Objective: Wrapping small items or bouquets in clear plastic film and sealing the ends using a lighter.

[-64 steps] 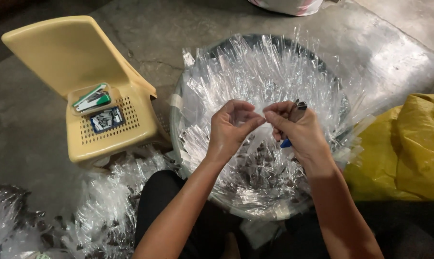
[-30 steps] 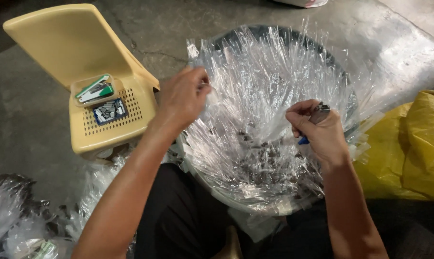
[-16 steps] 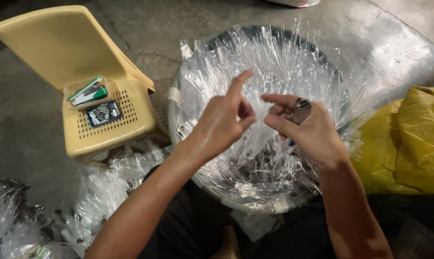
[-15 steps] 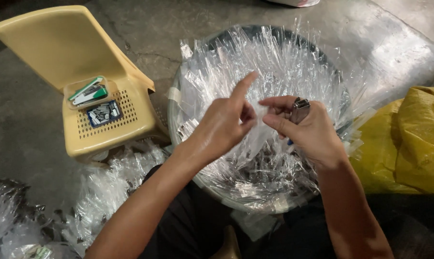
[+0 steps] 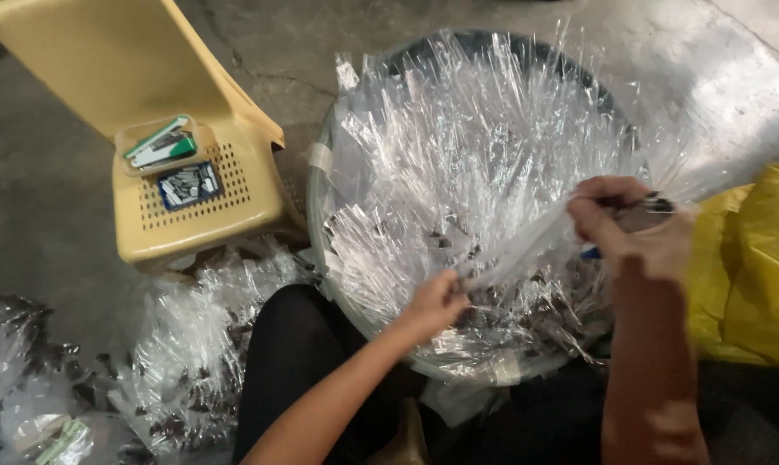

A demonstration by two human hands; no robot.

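head view: you're stretching one clear narrow plastic sleeve (image 5: 527, 245) taut over the round tub (image 5: 320, 224).
left hand (image 5: 437, 301): pinched on its lower end.
right hand (image 5: 635, 228): clamped on its top, dark tool tucked in.

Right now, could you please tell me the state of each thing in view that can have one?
Left hand: closed on the low end of a clear plastic sleeve.
Right hand: pinching the sleeve's top, also gripping a small dark tool.
Clear plastic sleeve: stretched taut between both hands.
Basin: heaped with clear sleeves.
Yellow chair: upright, a stapler on its seat.
Yellow sack: crumpled.
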